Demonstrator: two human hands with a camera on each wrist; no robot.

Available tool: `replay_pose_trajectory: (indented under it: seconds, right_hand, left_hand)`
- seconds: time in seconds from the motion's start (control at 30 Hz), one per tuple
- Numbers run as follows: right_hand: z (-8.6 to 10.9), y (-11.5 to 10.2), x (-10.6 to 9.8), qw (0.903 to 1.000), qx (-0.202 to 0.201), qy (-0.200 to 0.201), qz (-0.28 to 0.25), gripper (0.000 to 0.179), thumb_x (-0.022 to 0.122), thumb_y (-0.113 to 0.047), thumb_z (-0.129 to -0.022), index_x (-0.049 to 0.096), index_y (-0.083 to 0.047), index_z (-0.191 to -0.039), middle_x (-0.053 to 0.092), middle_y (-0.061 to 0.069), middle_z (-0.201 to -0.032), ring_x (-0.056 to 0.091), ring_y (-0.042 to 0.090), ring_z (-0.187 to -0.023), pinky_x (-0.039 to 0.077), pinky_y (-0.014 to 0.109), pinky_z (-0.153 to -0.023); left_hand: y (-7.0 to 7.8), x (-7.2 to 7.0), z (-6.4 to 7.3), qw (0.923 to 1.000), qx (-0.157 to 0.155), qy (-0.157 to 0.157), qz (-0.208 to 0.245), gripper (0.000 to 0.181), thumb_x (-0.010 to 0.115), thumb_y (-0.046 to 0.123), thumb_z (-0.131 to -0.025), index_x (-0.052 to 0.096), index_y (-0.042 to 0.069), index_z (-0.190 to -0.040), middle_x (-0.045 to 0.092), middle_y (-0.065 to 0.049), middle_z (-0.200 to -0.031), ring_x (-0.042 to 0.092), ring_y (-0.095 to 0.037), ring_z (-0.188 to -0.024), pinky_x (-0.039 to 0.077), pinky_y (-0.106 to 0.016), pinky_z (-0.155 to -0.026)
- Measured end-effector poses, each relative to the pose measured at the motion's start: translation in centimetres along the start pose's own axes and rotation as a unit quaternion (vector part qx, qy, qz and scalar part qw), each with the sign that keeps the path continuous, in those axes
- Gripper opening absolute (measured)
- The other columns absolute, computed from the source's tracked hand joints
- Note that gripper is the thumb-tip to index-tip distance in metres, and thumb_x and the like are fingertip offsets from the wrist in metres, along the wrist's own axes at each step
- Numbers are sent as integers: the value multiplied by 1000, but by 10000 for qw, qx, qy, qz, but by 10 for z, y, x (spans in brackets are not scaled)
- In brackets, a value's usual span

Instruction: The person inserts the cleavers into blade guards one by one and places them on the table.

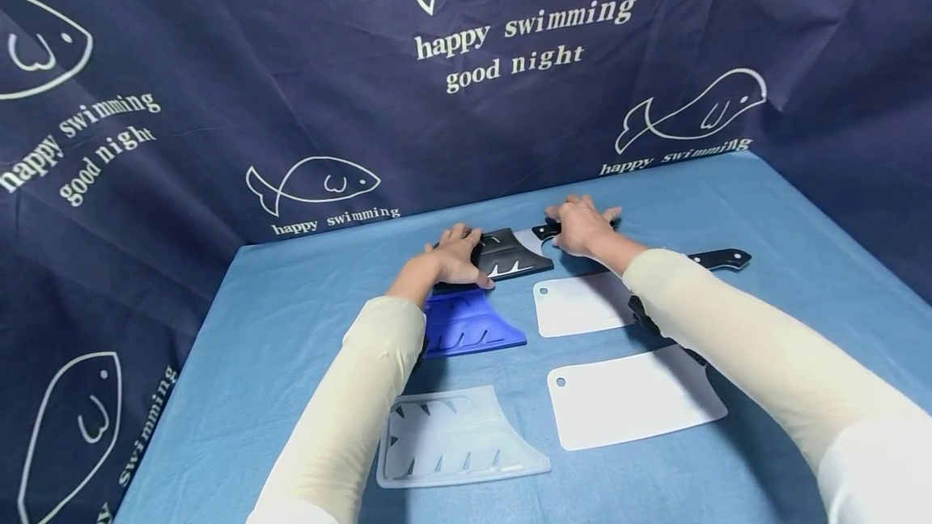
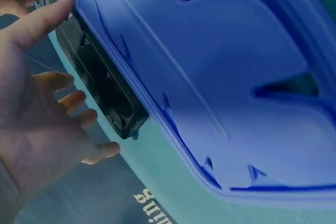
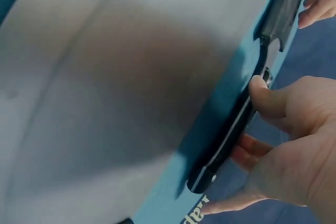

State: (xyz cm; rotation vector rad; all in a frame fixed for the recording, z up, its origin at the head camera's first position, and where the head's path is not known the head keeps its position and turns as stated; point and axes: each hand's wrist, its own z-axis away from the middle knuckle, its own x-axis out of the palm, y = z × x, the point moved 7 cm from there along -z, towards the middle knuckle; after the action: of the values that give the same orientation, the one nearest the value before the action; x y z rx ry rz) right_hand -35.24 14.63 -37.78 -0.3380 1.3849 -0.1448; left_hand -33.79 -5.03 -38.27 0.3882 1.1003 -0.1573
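A cleaver with a black handle [image 3: 223,145] lies at the far side of the table, its blade inside a black blade cover [image 1: 512,252]. My left hand [image 1: 455,255] spreads over the cover's left part, thumb at the near edge. In the left wrist view its fingers look loosely extended. At the handle is my right hand [image 1: 580,226], its fingers splayed and its thumb touching the handle's near side. Just nearer than the black cover lies a blue blade cover [image 1: 462,322], partly hidden by my left wrist.
A translucent white blade cover [image 1: 455,439] lies at the near left. To its right is a bare cleaver blade [image 1: 633,401], its handle end hidden by my right arm. Beyond that lies another cleaver [image 1: 582,306]. Dark printed cloth [image 1: 510,136] hangs behind the blue table [image 1: 291,330].
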Motion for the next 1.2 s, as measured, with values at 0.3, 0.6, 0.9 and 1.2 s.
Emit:
replay_pose_trajectory:
  seconds: [0.3,0.6,0.9,1.2]
  right_hand:
    - [20,6,-19,9989,-326,238,-236,66,69,-19,-88,40,-9,-147,33,23,-145,22,42,-133,-1,80,-95]
    - [56,10,-38,9965,-745,379,-48,62,69,-15,-88,44,-6,-144,36,21,-141,24,42,-129,7,77,-97]
    - [85,34,-51,9918,-1071,662,-223,56,70,-14,-87,51,-4,-139,40,21,-137,29,40,-124,21,65,-90]
    - [101,67,-58,9917,-1075,689,-123,53,73,-13,-84,56,-3,-133,46,24,-131,34,44,-121,20,68,-89]
  left_hand:
    - [2,-6,24,9976,393,575,46,93,68,47,-85,16,16,-155,13,-5,-158,10,-25,-145,14,-59,-109]
    - [-6,-4,51,9912,759,1059,221,88,68,46,-85,23,15,-154,23,-6,-154,20,-23,-139,23,-50,-101]
    - [-15,10,77,9850,999,1327,459,91,68,54,-83,26,14,-153,25,-7,-154,22,-23,-137,22,-49,-100]
    - [-27,20,100,9840,1072,1374,377,95,70,61,-76,33,15,-151,26,-9,-152,24,-23,-135,22,-49,-97]
